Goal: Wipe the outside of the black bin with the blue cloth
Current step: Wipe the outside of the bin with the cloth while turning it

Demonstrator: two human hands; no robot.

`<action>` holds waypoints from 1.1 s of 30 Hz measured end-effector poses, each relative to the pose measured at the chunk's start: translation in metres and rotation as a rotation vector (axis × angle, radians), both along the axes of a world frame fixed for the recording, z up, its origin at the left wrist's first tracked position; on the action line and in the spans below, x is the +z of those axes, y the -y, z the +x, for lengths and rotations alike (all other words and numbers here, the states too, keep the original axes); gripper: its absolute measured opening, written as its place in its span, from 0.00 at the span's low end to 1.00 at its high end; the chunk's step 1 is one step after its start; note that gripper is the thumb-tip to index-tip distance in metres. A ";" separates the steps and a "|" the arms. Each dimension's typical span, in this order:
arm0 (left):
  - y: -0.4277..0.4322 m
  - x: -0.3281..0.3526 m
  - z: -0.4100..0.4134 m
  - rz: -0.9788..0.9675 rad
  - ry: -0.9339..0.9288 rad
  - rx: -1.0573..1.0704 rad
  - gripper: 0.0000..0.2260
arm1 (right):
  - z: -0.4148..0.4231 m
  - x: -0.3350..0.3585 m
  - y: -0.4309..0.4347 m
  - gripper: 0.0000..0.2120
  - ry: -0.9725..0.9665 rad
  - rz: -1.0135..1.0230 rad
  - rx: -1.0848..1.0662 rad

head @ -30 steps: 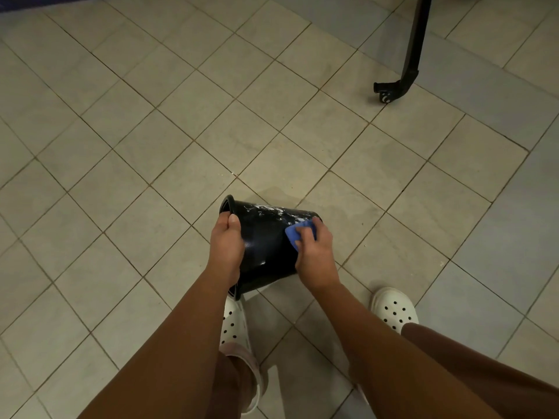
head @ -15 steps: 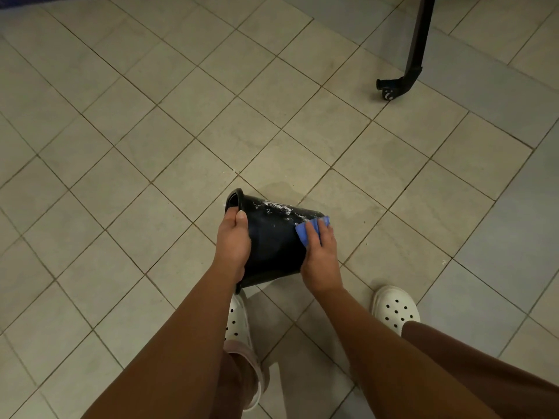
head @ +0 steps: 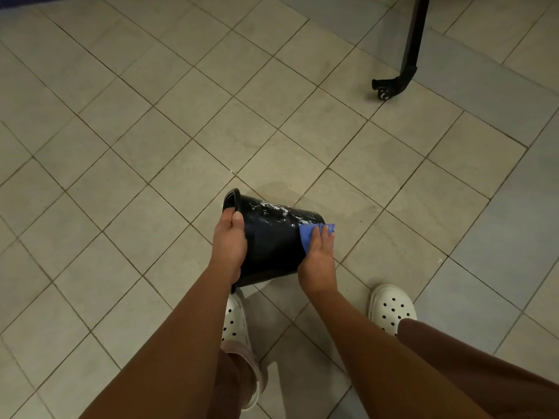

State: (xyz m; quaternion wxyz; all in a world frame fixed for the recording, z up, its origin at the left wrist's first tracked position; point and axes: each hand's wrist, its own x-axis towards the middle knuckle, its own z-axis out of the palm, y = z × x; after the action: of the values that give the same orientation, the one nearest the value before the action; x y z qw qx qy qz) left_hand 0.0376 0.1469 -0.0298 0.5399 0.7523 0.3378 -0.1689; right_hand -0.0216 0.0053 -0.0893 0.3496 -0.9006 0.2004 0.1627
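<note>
The step in hand is, as I judge it, the wiping itself. The black bin (head: 272,240) is held turned on its side above the tiled floor (head: 151,131), with its mouth to the person's left and its base to the right, just in front of the white clogs (head: 390,306). The left hand (head: 229,240) grips the bin at the mouth, curled round the rim, which steadies it. The right hand (head: 317,258) lies at the base end with fingers nearly straight and presses the blue cloth (head: 306,237) on the wall near the bottom edge; whether the thumb pinches the cloth from under, I cannot tell. The bin is thus between the two hands, and both touch it. White smears (head: 275,210) show on the upper side, away from the cloth, so the work looks only partly done. The next move probably asks to bring the cloth over these smears with firm pressure, while the left hand turns the bin to present the unwiped parts
</note>
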 end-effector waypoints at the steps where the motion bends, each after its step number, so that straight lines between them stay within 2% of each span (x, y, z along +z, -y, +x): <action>1: 0.001 0.000 0.000 -0.003 0.003 -0.005 0.18 | -0.003 0.002 -0.005 0.35 -0.003 -0.014 -0.014; 5: -0.001 -0.001 -0.001 -0.001 0.010 0.005 0.17 | -0.013 0.007 -0.026 0.34 0.068 -0.033 0.074; 9: -0.004 -0.002 -0.001 -0.006 -0.001 0.036 0.17 | 0.004 0.002 -0.010 0.34 0.111 -0.020 0.199; 14: -0.004 -0.004 -0.002 -0.014 0.011 0.034 0.18 | 0.005 -0.001 0.013 0.32 -0.015 0.053 0.029; 19: -0.003 -0.003 0.001 -0.031 0.008 -0.007 0.18 | -0.011 0.011 -0.016 0.34 0.006 0.007 0.077; 23: -0.006 -0.002 0.001 -0.040 0.001 0.025 0.17 | 0.008 0.006 -0.004 0.33 0.024 0.058 0.131; 27: -0.004 -0.002 0.001 -0.040 -0.004 0.023 0.18 | 0.016 0.006 0.008 0.34 -0.052 0.088 0.042; 33: -0.005 -0.002 0.001 -0.022 0.005 -0.011 0.19 | 0.007 0.015 -0.019 0.33 0.021 0.047 0.088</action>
State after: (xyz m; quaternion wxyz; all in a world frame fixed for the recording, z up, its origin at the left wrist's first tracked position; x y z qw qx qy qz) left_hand 0.0389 0.1514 -0.0318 0.5482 0.7485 0.3302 -0.1737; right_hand -0.0145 0.0240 -0.0748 0.3651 -0.9019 0.1530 0.1731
